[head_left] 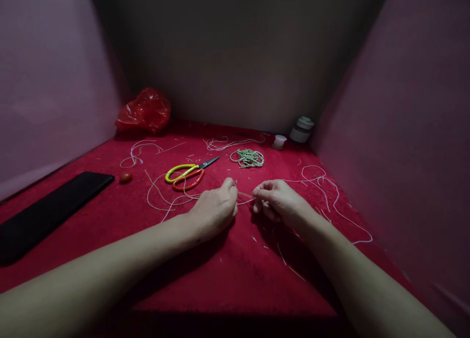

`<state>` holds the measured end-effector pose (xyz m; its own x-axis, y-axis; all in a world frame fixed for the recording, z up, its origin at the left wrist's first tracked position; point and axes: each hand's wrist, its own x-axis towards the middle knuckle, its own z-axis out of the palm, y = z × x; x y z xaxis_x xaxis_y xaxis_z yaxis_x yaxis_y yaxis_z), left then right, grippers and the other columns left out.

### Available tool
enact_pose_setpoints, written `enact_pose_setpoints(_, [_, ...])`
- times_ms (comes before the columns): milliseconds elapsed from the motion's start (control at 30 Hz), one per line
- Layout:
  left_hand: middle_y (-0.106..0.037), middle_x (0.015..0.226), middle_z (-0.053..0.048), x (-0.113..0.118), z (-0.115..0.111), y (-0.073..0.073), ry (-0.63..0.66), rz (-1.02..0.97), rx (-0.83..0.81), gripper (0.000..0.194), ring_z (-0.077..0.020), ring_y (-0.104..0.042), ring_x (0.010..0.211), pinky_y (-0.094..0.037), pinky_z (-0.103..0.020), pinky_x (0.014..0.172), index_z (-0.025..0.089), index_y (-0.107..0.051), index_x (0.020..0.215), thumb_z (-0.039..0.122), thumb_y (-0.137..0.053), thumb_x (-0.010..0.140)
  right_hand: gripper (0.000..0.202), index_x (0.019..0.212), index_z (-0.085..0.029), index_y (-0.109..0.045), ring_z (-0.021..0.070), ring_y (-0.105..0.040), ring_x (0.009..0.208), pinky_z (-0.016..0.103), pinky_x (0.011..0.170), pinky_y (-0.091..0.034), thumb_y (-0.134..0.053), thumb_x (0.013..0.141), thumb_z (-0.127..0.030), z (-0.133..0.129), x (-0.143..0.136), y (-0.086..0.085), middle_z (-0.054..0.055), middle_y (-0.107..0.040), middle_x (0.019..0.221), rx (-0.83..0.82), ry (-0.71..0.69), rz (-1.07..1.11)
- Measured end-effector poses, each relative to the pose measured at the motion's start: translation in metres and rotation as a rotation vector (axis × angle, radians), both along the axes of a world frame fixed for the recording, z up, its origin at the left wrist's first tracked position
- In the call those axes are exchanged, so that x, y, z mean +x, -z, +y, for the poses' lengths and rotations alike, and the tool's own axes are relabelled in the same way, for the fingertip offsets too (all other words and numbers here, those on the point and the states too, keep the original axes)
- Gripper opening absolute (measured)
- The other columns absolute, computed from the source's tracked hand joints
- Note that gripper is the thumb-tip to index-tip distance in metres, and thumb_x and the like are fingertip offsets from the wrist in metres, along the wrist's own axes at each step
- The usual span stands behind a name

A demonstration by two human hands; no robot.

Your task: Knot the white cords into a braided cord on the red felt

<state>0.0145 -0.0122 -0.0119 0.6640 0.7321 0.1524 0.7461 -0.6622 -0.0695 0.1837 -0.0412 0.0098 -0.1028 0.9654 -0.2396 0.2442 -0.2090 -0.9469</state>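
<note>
Thin pale cord (245, 202) runs across the short gap between my two hands. My left hand (217, 205) is closed on it, with the fingertips mostly turned away from view. Thumb and forefinger of my right hand (276, 200) pinch the cord's other side, the remaining fingers curled beneath. Loops of cord trail out to the left past the scissors (191, 173), which have one yellow and one red handle. More white cord (336, 191) lies in loose curves to the right of my right hand. Beyond my hands is a bundle of green and white braided cord (249, 158).
A black flat object (51, 210) and a small brown-red bead (125, 178) lie at left. At the back are a red plastic bag (147, 110), white spool (279, 141) and lidded jar (302, 129). Cord scraps dot the red cloth (227, 289). Pale walls flank it.
</note>
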Motion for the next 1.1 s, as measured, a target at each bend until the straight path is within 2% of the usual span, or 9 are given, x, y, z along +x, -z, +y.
enact_pose_setpoints(100, [-0.053,0.09,-0.007,-0.001,0.0,0.002,0.035,-0.06,0.0,0.024,-0.0166,-0.057,0.067,-0.04,-0.027,0.052,0.014,-0.052,0.089,0.026,-0.031,0.088,0.017,0.061,-0.018,-0.049,0.0046,-0.033,0.027,0.02,0.028,-0.019,-0.048,0.077,-0.024,0.0,0.002,0.001,0.001,-0.058,0.051,-0.001,-0.018,0.022])
enact_pose_setpoints(167, [-0.053,0.093,-0.006,0.001,-0.002,0.0,0.044,-0.05,-0.004,0.025,-0.0173,-0.058,0.068,-0.039,-0.027,0.051,0.016,-0.052,0.091,0.029,-0.031,0.089,0.015,0.064,-0.018,-0.048,0.0046,-0.033,0.027,0.02,0.028,-0.018,-0.05,0.077,-0.025,0.0,0.001,0.0,0.0,-0.059,0.051,0.002,-0.003,0.045])
enact_pose_setpoints(333, [-0.053,0.09,-0.006,0.004,-0.003,0.0,-0.011,0.028,-0.011,0.023,-0.0181,-0.057,0.06,-0.034,-0.028,0.045,0.017,-0.053,0.088,0.026,-0.031,0.088,0.02,0.058,-0.018,-0.049,0.0038,-0.033,0.026,0.019,0.026,-0.019,-0.048,0.077,-0.022,0.0,-0.001,-0.001,0.001,-0.057,0.048,-0.015,-0.012,0.0])
enact_pose_setpoints(467, [-0.053,0.091,-0.006,0.001,-0.002,0.003,-0.019,-0.078,-0.026,0.021,-0.0171,-0.058,0.063,-0.037,-0.028,0.049,0.016,-0.051,0.089,0.026,-0.033,0.087,0.024,0.054,-0.016,-0.053,0.0041,-0.036,0.026,0.019,0.025,-0.025,-0.048,0.077,-0.021,-0.001,0.0,0.0,0.001,-0.056,0.048,-0.077,-0.023,-0.014])
enact_pose_setpoints(633, [-0.054,0.09,-0.006,-0.001,-0.004,0.003,0.0,-0.171,-0.054,0.017,-0.0165,-0.058,0.068,-0.041,-0.027,0.055,0.016,-0.05,0.088,0.024,-0.035,0.086,0.017,0.063,-0.012,-0.059,0.0054,-0.039,0.028,0.018,0.025,-0.029,-0.048,0.075,-0.018,-0.002,-0.002,0.0,0.001,-0.057,0.049,-0.2,-0.055,0.168])
enact_pose_setpoints(833, [-0.058,0.08,-0.005,-0.002,0.0,0.006,0.059,-0.274,-0.144,0.012,-0.0166,-0.057,0.07,-0.043,-0.028,0.063,0.015,-0.048,0.086,0.019,-0.037,0.084,0.013,0.071,-0.014,-0.054,0.003,-0.029,0.025,0.016,0.025,-0.02,-0.046,0.079,-0.02,0.005,-0.002,0.008,-0.003,-0.051,0.044,-0.321,-0.045,0.473])
enact_pose_setpoints(900, [-0.059,0.077,-0.005,-0.004,0.003,0.007,0.073,-0.303,-0.181,0.01,-0.0158,-0.056,0.068,-0.042,-0.028,0.062,0.015,-0.048,0.086,0.017,-0.039,0.083,0.011,0.084,-0.015,-0.055,0.0026,-0.025,0.025,0.015,0.026,-0.017,-0.047,0.078,-0.02,0.007,-0.001,0.011,-0.005,-0.05,0.044,-0.298,-0.076,0.527])
enact_pose_setpoints(967, [-0.058,0.075,-0.004,-0.005,0.006,0.008,0.093,-0.346,-0.217,0.009,-0.0146,-0.055,0.066,-0.041,-0.027,0.061,0.016,-0.048,0.084,0.016,-0.039,0.083,0.023,0.098,-0.016,-0.054,0.0031,-0.023,0.025,0.016,0.026,-0.016,-0.048,0.076,-0.02,0.006,0.0,0.013,-0.007,-0.048,0.043,-0.224,-0.097,0.505])
enact_pose_setpoints(1100, [-0.056,0.072,-0.003,-0.007,0.007,0.003,0.137,-0.458,-0.279,0.009,-0.0122,-0.051,0.064,-0.041,-0.025,0.061,0.015,-0.047,0.08,0.017,-0.039,0.083,0.034,0.11,-0.017,-0.053,0.0048,-0.022,0.026,0.018,0.027,-0.016,-0.042,0.078,-0.022,0.004,-0.003,0.011,-0.008,-0.045,0.042,-0.065,-0.08,0.279])
